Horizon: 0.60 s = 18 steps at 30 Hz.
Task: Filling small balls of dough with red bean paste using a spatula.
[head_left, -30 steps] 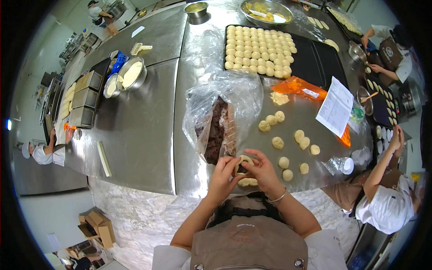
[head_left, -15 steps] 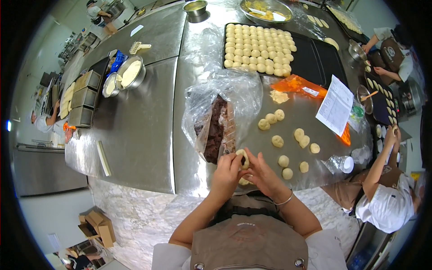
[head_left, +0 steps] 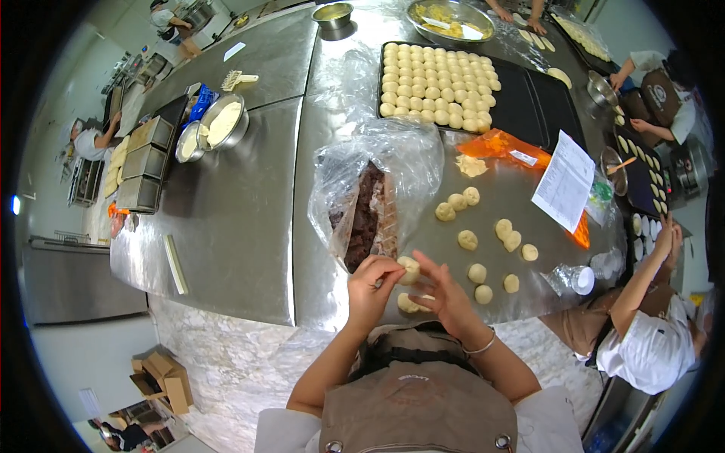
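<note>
A round dough ball (head_left: 408,269) is pinched at its edge between the thumb and fingers of my left hand (head_left: 368,293), raised over the table's near edge. My right hand (head_left: 451,303) is close on its other side, fingers spread apart. Below them lie flattened dough pieces (head_left: 411,303), partly covered by the hands. Just beyond my left hand, dark reddish-brown filling (head_left: 367,215) sits in an opened clear plastic bag (head_left: 423,155). To the right, several loose dough balls (head_left: 476,272) rest on the steel table (head_left: 242,226).
Farther off, a black tray (head_left: 542,98) carries rows of dough balls. A paper sheet (head_left: 563,181) lies over an orange bag (head_left: 502,145). Metal bowls (head_left: 240,124) and loaf tins (head_left: 142,162) stand at the left. A co-worker (head_left: 646,332) works at the right.
The dough showed an opening with dark filling inside; now it looks rounded, with a pale surface. My right hand's fingers have moved off it and spread. At the far side, another person's hands have appeared.
</note>
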Available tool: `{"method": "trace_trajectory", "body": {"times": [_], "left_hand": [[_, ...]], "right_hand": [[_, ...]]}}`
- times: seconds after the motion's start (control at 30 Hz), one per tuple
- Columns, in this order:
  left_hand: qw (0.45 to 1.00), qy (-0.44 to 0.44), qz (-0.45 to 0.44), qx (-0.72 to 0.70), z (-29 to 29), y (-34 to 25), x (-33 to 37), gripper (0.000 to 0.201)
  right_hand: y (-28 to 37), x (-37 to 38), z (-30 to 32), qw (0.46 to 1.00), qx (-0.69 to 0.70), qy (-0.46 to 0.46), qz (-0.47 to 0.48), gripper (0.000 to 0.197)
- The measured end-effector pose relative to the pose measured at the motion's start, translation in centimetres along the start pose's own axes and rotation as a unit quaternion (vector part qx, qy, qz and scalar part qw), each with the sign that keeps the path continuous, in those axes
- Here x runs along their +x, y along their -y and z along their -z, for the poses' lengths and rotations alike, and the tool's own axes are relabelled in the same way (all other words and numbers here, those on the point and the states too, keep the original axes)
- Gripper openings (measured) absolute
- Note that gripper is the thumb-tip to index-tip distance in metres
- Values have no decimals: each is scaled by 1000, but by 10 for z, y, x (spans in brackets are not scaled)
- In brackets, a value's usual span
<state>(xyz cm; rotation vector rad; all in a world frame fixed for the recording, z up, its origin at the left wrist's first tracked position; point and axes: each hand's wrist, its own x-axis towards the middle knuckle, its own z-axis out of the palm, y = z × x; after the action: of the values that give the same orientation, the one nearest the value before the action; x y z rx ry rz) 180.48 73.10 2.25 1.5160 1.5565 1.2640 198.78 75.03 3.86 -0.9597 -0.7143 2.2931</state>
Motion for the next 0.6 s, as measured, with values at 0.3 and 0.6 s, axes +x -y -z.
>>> {"method": "trace_trajectory", "body": {"times": [0.3, 0.6], "left_hand": [[996, 33, -38, 70, -15, -27, -10, 38], [989, 113, -67, 62, -35, 9, -22, 28]], "right_hand": [[-25, 30, 13, 985, 72, -146, 65, 37], [-40, 16, 36, 991, 86, -98, 1, 32]]}}
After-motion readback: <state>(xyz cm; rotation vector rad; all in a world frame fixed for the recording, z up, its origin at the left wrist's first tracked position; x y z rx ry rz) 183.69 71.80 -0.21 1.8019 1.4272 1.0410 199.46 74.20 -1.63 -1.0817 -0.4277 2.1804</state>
